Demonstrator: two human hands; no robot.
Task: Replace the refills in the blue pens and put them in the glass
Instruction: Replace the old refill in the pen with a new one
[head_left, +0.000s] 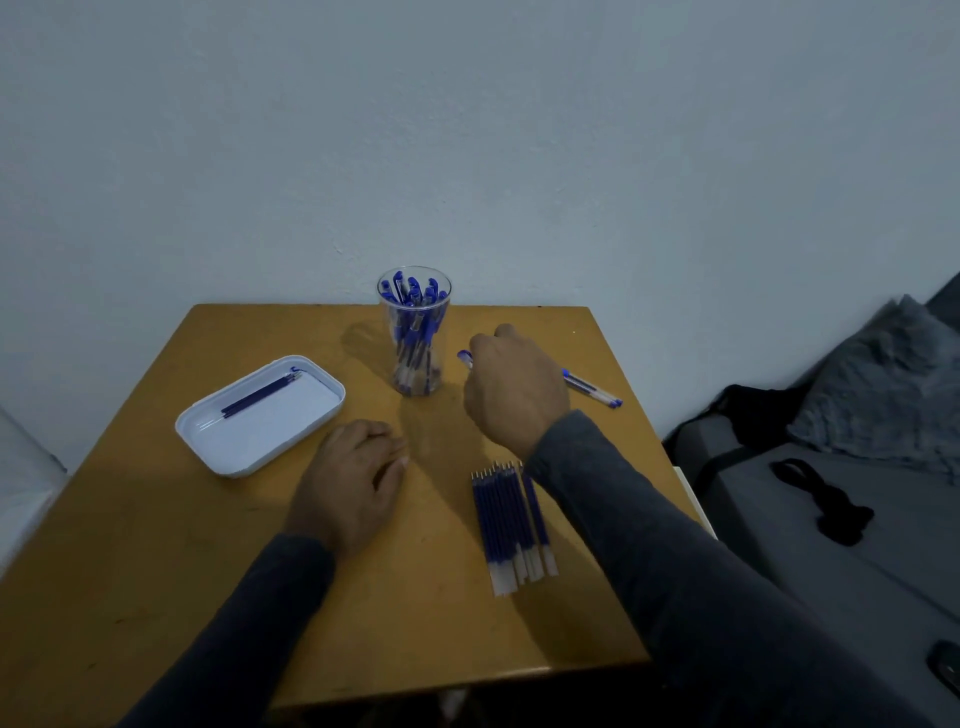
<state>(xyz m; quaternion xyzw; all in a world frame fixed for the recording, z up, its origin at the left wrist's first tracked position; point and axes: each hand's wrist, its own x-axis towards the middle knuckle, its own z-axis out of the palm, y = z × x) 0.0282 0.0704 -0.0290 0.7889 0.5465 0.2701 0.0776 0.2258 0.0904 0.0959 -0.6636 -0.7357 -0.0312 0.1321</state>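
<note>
While the wooden table (156, 545) fills the lower view, a bundle of blue refills (511, 525) lies nearest on it, tips pointing away, just beside the right sleeve (649, 545). Left of them, the left hand (350, 483) rests on the tabletop palm down, fingers loosely curled and holding nothing. Farther left sits a white tray (208, 441) with a few used refills (260, 396) in it. Beyond, the right hand (511, 387) is curled around a blue pen (465, 357), whose capped end pokes out toward the glass (414, 332). Two more pens (592, 388) lie behind that hand. Upright near the far edge, the glass is packed with blue pens.
</note>
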